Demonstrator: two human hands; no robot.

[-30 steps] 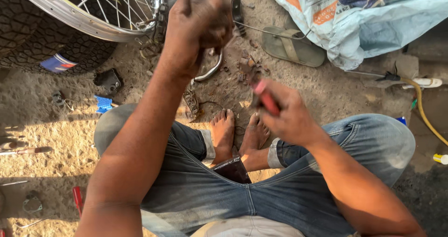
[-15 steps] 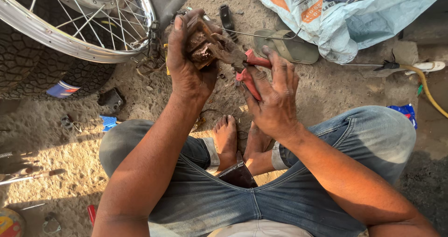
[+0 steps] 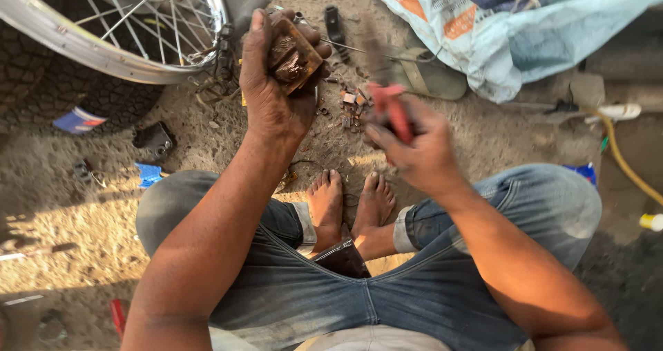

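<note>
While your left hand [image 3: 276, 95] clamps the rusty metal block [image 3: 293, 54], keep your right hand [image 3: 414, 147] tight on the red-handled pliers [image 3: 390, 109] and bite squarely.

- The block [image 3: 293, 57] held in the left hand [image 3: 276, 95] looks like rusty, grimy metal, brown and matt, with a dark greasy patch.
- The tool [image 3: 390, 109] in the right hand [image 3: 414, 147] has red handles with a smooth, plastic-like coating; its blurred upper part looks like dull dark metal.
- The wheel rim [image 3: 83, 47] and spokes [image 3: 148, 19] are bright, glossy metal.
- The tyre [image 3: 48, 95] is matt black rubber with a rough tread.
- The jeans [image 3: 331, 296] are faded blue denim cloth, dusty.
- The sack [image 3: 497, 26] looks like woven plastic, slightly shiny and crinkled.
- The ground [image 3: 69, 213] is rough, dry, sandy dirt.
</note>
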